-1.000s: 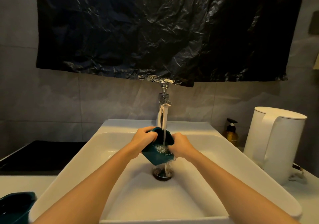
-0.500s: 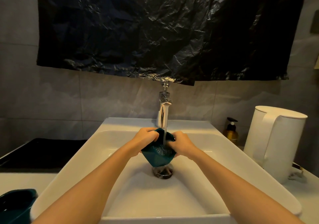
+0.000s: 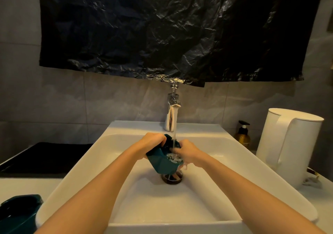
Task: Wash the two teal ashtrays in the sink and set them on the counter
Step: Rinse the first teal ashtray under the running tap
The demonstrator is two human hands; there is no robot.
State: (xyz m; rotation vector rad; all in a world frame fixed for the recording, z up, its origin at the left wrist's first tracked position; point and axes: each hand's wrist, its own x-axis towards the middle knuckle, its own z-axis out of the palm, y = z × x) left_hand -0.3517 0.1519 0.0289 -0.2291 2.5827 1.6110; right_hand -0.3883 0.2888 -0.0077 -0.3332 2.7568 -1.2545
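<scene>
While under tap (image 3: 172,114), ashtray (image 3: 160,159) more aslant.

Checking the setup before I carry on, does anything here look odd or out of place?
A crumpled black plastic sheet hangs above the sink, its lower edge drooping down to the top of the tap. Nothing looks spilled or broken.

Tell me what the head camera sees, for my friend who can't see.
The left hand and right hand hold a teal ashtray under the running tap over a white sink. Another teal ashtray sits left of the sink; a white kettle stands on the right.
</scene>
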